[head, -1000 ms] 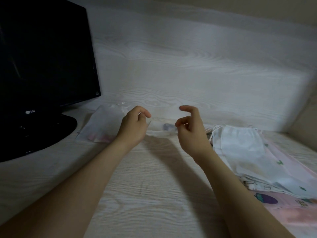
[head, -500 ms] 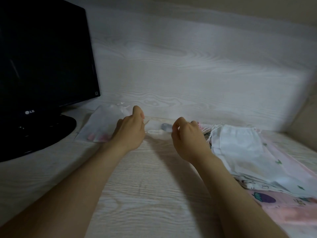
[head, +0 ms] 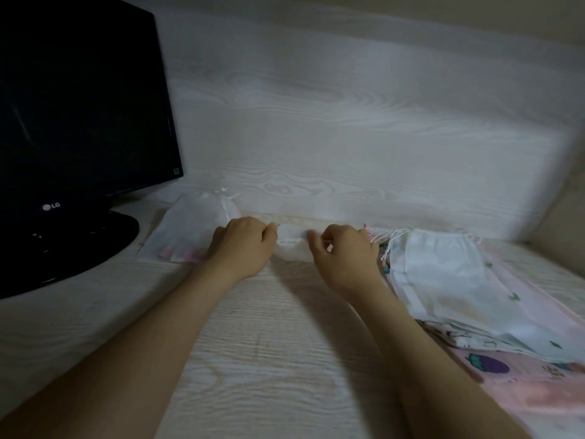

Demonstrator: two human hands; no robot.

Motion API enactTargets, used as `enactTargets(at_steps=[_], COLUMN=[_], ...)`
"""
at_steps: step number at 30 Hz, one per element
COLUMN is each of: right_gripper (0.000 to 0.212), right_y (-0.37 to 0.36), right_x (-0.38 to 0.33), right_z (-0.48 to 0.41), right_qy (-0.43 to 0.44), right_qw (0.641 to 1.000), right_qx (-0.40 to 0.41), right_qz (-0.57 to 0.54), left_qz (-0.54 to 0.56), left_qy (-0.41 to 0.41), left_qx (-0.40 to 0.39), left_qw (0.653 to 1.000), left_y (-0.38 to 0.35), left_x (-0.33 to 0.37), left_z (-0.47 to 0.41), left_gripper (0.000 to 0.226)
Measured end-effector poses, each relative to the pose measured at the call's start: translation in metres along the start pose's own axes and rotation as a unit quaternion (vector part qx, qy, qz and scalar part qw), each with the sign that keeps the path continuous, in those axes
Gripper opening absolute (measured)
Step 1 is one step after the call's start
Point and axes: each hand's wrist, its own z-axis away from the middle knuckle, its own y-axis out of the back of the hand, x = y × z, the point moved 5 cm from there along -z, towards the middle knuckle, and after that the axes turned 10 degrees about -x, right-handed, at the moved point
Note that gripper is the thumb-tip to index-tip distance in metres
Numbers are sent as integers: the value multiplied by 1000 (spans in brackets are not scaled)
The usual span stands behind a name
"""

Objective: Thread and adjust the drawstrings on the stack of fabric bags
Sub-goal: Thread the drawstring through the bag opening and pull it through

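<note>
Small white fabric bag lies bunched on the pale wood-grain desk near the back wall, between both hands. The left hand grips the bag's left edge with curled fingers, and the right hand pinches its right edge. A stack of white and pink printed fabric bags lies just to the right, and a black monitor stands at the left.

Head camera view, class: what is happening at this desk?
A person works at a pale wood-grain desk. The left hand and right hand each appear to pinch one end of a small white bag lying bunched between them near the back wall. A stack of fabric bags, white on top with printed ones beneath, lies to the right. A second white bag lies to the left, beside the LG monitor.
</note>
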Motion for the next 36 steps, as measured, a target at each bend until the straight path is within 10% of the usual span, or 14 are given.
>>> enactTargets(at_steps=[16, 36], right_gripper=[45, 15], right_y=[3, 6], right_x=[2, 7], right_z=[-2, 0], right_qy=[-57, 47], right_qw=[998, 998], right_qx=[-7, 12], right_qz=[-20, 32], left_qz=[-112, -103], left_qy=[78, -104], left_qx=[31, 92], left_qw=[990, 985], left_y=[12, 21], left_x=[-6, -6], left_z=[-9, 2], left_gripper=[54, 14])
